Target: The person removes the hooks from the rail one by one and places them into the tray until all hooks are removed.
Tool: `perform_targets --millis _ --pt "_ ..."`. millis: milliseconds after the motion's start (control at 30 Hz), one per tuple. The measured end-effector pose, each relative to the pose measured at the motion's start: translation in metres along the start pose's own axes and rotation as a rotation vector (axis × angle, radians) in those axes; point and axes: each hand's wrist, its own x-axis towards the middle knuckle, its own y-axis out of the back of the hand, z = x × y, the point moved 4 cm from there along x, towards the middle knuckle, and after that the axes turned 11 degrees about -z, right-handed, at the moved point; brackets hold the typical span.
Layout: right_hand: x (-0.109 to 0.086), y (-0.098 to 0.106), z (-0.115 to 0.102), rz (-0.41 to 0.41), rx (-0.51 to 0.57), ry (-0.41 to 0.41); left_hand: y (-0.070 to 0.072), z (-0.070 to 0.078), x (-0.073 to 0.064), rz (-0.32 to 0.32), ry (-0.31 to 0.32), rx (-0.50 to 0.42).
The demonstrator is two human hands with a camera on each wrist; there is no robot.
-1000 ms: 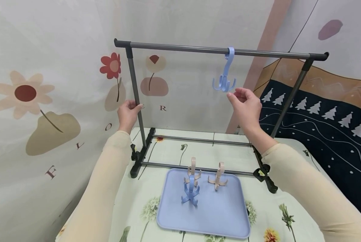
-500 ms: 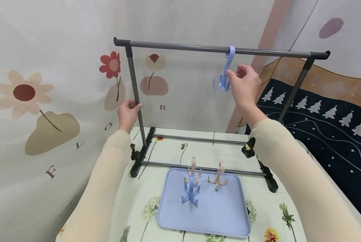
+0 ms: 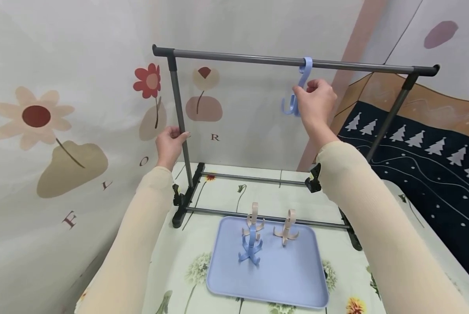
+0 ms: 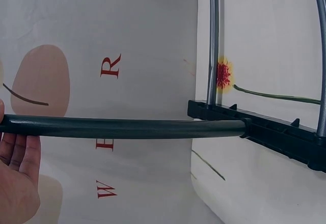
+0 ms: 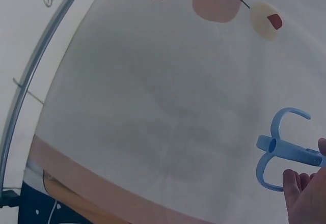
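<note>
A blue four-prong hanging hook (image 3: 306, 72) hangs by its curved top from the upper bar (image 3: 238, 57) of a dark metal rack. My right hand (image 3: 316, 102) pinches its stem between thumb and fingers, covering part of the prongs. In the right wrist view the lower end of the blue hook (image 5: 288, 150) shows, with my right hand (image 5: 308, 196) at the edge. My left hand (image 3: 169, 146) grips the rack's left upright (image 3: 178, 96) about midway. The left wrist view shows the same upright (image 4: 127, 127) with fingers of my left hand (image 4: 18, 178) against it.
On the table a blue tray (image 3: 285, 279) stands in front of the rack's lower bar (image 3: 218, 213). It bears another blue hook (image 3: 251, 250) and two beige hooks, one at the right (image 3: 286, 229), one behind the blue one (image 3: 255, 211). A printed curtain (image 3: 100, 43) hangs behind.
My right hand has risen from below the prongs of the hanging blue hook and now pinches its stem. The left hand stays on the upright. The head view has shifted slightly.
</note>
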Motion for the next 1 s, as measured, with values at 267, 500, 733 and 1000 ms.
perform_targets --millis 267,500,733,1000 --pt "0.003 -0.002 0.002 0.033 -0.014 -0.012 -0.003 0.001 -0.001 -0.009 0.008 -0.003" --pt "0.003 -0.004 0.002 0.025 -0.005 0.005 -0.002 0.0 0.0 -0.004 0.005 0.0" --pt "0.004 -0.003 -0.002 0.043 -0.041 0.049 0.0 0.0 0.001 0.0 -0.001 -0.004" --pt "0.012 0.012 -0.019 0.083 -0.111 0.085 0.0 0.0 0.001 0.002 0.005 -0.002"
